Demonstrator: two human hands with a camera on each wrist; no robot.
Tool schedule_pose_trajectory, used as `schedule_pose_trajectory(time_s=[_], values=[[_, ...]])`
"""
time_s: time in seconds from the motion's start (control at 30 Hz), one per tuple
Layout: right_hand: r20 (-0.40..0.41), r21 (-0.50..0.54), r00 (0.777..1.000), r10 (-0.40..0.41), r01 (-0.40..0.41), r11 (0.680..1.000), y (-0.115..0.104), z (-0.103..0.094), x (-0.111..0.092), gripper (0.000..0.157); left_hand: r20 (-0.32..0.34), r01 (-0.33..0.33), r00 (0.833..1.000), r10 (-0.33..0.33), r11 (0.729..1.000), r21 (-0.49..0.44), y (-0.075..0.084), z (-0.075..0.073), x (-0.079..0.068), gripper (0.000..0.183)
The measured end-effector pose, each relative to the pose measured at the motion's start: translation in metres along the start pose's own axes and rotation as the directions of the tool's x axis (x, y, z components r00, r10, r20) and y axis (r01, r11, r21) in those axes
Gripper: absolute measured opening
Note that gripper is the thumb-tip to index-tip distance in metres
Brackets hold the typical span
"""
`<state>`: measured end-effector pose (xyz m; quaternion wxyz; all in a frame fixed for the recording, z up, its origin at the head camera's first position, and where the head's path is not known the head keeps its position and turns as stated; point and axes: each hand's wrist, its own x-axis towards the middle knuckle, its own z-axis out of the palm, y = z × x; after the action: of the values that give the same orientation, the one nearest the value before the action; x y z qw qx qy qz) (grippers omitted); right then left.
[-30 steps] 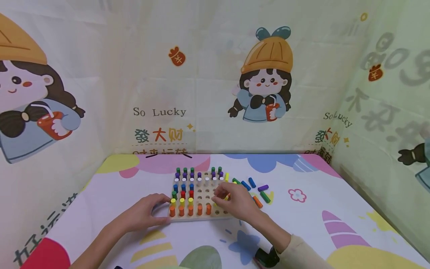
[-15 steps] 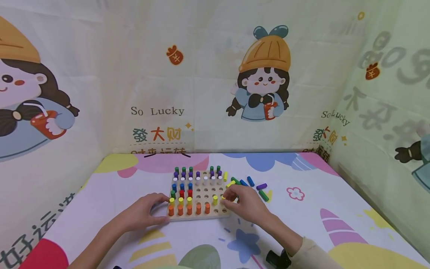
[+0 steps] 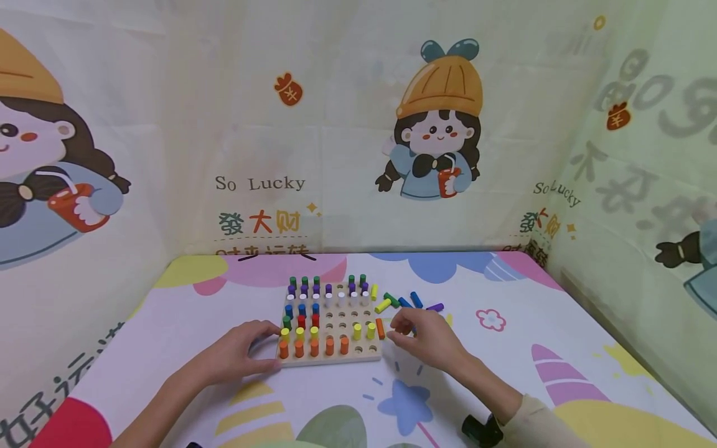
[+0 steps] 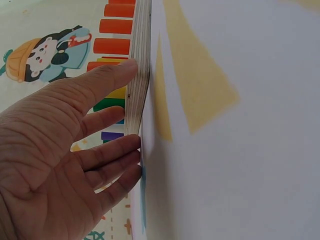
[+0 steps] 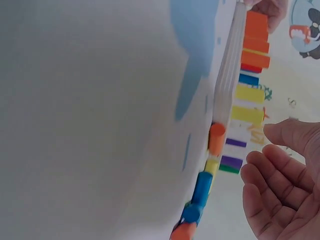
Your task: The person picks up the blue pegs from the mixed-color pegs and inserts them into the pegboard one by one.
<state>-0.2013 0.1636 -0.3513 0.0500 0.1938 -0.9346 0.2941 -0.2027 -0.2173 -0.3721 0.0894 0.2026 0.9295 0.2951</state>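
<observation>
Pegboard (image 3: 336, 321) is touched at left by the left hand (image 3: 243, 350), fingers spread, and separated at right from the right hand (image 3: 427, 335), fingers loosely bent, by an orange peg (image 3: 380, 328).

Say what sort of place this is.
Probably a makeshift play or filming booth, indoors: cartoon-printed walls stand close around a patterned tabletop, which bears a pegboard and loose pegs.

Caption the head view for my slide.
Left hand touching a partly filled pegboard, empty right hand near loose pegs.
</observation>
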Motion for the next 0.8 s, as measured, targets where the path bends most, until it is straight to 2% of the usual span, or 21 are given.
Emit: schedule_pose_trajectory(time_s=[0.27,0.37,0.63,0.8], values=[[0.001,-0.069,0.998,0.064,-0.064,0.996,0.011,-0.006,-0.001,0.01,0.004,0.041,0.999,-0.041,0.999,-0.011,0.0,0.0,0.001,0.059],[-0.008,-0.079,0.996,0.088,-0.088,0.993,0.015,-0.008,-0.002,0.012,0.002,0.038,0.999,-0.038,0.999,-0.006,0.0,0.001,0.001,0.059],[-0.036,-0.118,0.999,0.04,-0.044,0.992,0.028,-0.012,-0.005,0.013,0.002,0.038,0.999,-0.038,0.999,-0.001,0.001,0.0,0.001,0.06],[-0.023,-0.133,0.997,0.067,-0.07,0.989,0.033,-0.012,-0.004,0.013,0.004,0.044,0.999,-0.044,0.999,-0.002,0.002,0.0,0.001,0.06]])
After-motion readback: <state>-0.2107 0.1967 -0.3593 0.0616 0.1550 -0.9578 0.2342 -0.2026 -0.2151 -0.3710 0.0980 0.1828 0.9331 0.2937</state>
